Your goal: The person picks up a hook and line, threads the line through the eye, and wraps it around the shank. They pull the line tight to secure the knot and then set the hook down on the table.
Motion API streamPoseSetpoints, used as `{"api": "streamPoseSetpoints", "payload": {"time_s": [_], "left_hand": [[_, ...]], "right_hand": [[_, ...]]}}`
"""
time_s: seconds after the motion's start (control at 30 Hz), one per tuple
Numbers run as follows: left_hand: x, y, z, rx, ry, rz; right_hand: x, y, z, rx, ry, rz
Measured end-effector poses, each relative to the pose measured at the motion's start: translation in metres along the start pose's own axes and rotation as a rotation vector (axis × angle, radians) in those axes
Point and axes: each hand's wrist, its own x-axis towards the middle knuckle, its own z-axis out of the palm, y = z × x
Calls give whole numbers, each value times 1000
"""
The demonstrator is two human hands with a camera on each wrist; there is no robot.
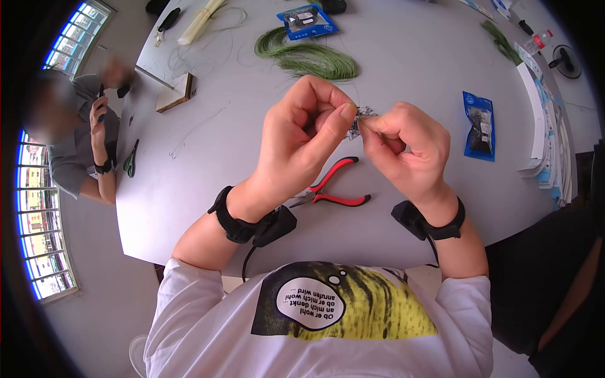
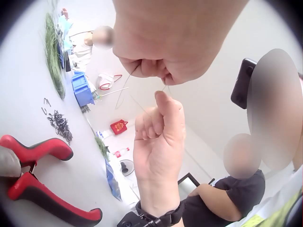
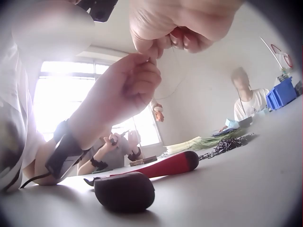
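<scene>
My left hand [image 1: 301,129] and right hand [image 1: 411,143] are raised over the table, fingertips almost meeting. The left hand pinches a thin clear line [image 2: 124,88], part of which loops loosely below its curled fingers. Thumb and forefinger of the right hand pinch at the line too, close to the left fingertips; whether a small hook sits between them I cannot tell. Behind the fingertips lies a pile of small dark fish hooks [image 2: 60,126], partly covered by the hands in the head view. Red-and-black pliers [image 1: 342,201] rest spread on the table below the hands.
Beyond the hands lie a bundle of green line [image 1: 315,62] and a blue packet [image 1: 309,22]. Another blue packet [image 1: 479,126] and paper strips [image 1: 547,135] are at right. A wooden block [image 1: 174,93] and scissors [image 1: 131,159] lie at left, near another person [image 1: 94,151].
</scene>
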Motion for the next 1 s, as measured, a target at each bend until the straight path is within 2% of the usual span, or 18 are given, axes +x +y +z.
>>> {"api": "streamPoseSetpoints", "payload": {"time_s": [0.33,0.5,0.77,1.0], "left_hand": [[-2,1,3,8,8,0],[-1,-3,4,-31,26,-2],[-1,-9,1,140,93,70],[0,-10,1,160,109,84]], "right_hand": [[-1,5,3,-76,56,-42],[0,4,4,-208,21,-241],[0,3,3,-276,10,-316],[-1,3,0,-340,-11,-361]]}}
